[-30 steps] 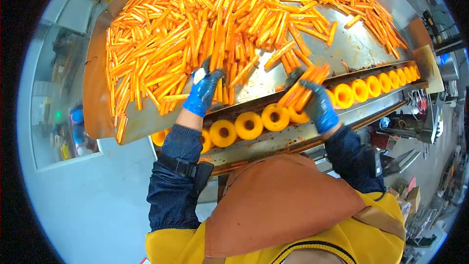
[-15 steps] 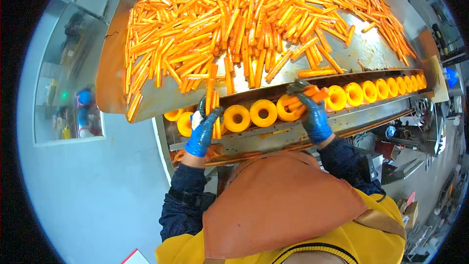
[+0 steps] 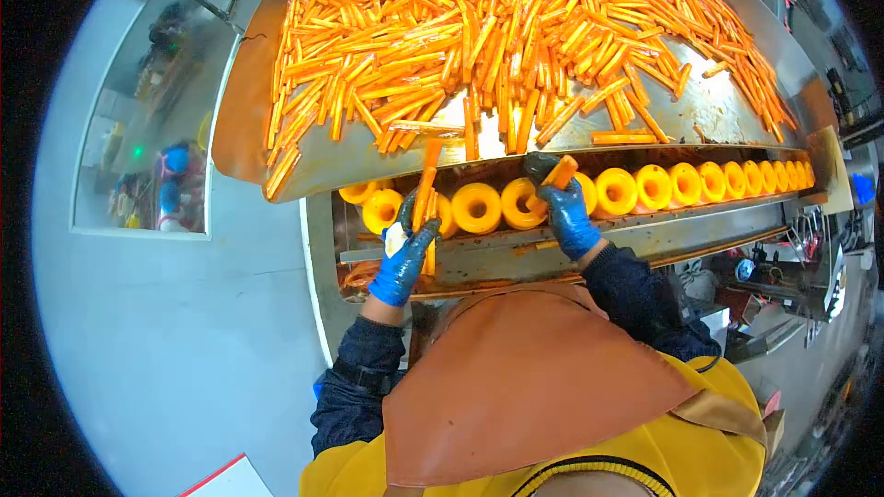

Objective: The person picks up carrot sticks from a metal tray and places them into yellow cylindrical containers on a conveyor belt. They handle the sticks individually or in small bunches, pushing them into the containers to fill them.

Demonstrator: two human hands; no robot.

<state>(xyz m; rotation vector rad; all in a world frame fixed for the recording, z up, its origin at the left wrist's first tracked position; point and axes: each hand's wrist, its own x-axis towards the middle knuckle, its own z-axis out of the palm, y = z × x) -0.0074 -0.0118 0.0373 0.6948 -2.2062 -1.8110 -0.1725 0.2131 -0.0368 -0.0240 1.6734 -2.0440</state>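
Orange, oily-looking sticks stand upright in my left hand, which is closed round them; a white patch shows on its blue glove. My right hand, in a dark-stained blue glove, grips a few short orange sticks between thumb and fingers. It is over the row of rings, right beside a yellow ring, and a stick end shows near that ring's hole. Left of it lies another yellow ring with its dark hole uncovered. My fingers partly cover the neighbouring rings.
A large metal tray ahead carries a heap of orange sticks. Further yellow rings run to the right in a channel under the tray's edge. A metal ledge lies in front. Left is a window in the wall.
The view has shifted, so the tray and rings appear further right. Against the rings, my right hand has moved left with its sticks. My left hand still holds its sticks.
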